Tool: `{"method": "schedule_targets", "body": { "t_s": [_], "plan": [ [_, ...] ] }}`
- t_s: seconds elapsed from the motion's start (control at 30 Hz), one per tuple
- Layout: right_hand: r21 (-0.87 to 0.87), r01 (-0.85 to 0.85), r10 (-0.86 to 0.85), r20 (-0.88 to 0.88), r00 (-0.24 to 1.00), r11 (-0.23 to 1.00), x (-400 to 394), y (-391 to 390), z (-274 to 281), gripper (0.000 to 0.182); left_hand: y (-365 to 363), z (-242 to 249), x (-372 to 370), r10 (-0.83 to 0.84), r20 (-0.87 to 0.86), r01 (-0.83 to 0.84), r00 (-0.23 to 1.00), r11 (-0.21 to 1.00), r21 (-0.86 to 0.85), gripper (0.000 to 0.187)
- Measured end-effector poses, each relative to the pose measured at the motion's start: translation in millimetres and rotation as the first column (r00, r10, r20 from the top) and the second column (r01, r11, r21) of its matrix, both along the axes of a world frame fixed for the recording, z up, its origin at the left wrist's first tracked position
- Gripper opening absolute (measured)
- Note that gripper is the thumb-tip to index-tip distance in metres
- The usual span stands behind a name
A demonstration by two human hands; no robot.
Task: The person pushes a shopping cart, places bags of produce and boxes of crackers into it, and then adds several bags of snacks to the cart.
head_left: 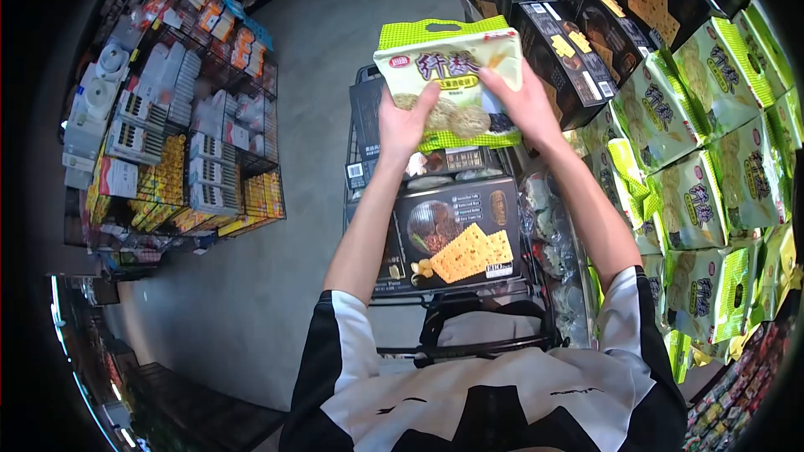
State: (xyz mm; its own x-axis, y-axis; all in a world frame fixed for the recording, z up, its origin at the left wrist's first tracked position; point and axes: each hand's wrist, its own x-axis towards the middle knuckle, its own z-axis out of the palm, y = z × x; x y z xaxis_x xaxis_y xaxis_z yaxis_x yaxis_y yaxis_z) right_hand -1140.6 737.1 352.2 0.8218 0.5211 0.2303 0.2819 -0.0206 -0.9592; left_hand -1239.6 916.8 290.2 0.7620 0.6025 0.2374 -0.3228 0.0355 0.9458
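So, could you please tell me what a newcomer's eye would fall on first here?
Probably the bright green snack bag, gripped between the left hand and the right hand above the cart. Next would come the matching green bags piled at the right, then the black cracker box in the cart below.

Upright green-and-white snack bag (456, 99); handle uppermost

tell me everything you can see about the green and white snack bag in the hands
The pale green and white glossy plastic snack bag has bright green checked bands top and bottom, an oval handle slot, a red logo, purple characters and pictured round biscuits. Looking full and sealed, it is held handle end away, above the cart, between the left hand and right hand, thumbs on its front.
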Motion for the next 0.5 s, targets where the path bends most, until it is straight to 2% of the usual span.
{"method": "schedule_targets", "body": {
  "t_s": [0.07, 0.13, 0.23, 0.27, 0.37, 0.4, 0.43, 0.5],
  "plan": [
    [0.037, -0.001, 0.0, 0.013, 1.0, 0.999, 22.4, 25.3, -20.6, 0.058, 21.6, -16.4, 23.9, 0.048, -0.083, -0.046, 0.995, 0.999, 0.027, 0.056],
    [-0.02, 0.065, -0.064, 0.016, 0.998, 0.998, 43.3, 43.7, -46.4, 0.064, 38.0, -34.4, 42.9, 0.076, -0.135, -0.066, 0.988, 0.995, 0.071, 0.058],
    [-0.086, 0.117, -0.117, 0.008, 0.993, 0.989, 66.5, 59.0, -91.3, 0.068, 48.4, -69.6, 64.3, 0.12, -0.307, -0.091, 0.944, 0.99, 0.107, 0.062],
    [-0.114, 0.132, -0.133, -0.001, 0.991, 0.985, 72.7, 61.6, -109.3, 0.069, 53.8, -98.0, 75.9, 0.083, -0.307, -0.06, 0.948, 0.995, 0.082, 0.061],
    [-0.242, 0.214, -0.213, 0.028, 0.977, 0.946, 86.4, 59.1, -161.0, 0.064, 42.6, -159.3, 89.3, 0.121, -0.264, -0.111, 0.957, 0.992, 0.054, 0.061],
    [-0.299, 0.218, -0.222, 0.022, 0.975, 0.929, 87.1, 52.0, -172.5, 0.063, 38.3, -161.1, 81.8, 0.046, -0.381, -0.03, 0.923, 0.998, 0.048, 0.064],
    [-0.352, 0.224, -0.232, 0.019, 0.972, 0.909, 88.0, 45.2, -183.3, 0.061, 32.6, -166.0, 80.9, 0.072, -0.405, -0.03, 0.911, 0.994, 0.108, 0.065],
    [-0.333, 0.281, -0.29, 0.022, 0.957, 0.9, 82.7, 37.4, -196.5, 0.057, 24.8, -171.8, 80.5, 0.127, -0.444, -0.018, 0.887, 0.97, 0.241, 0.068]
  ]
}}
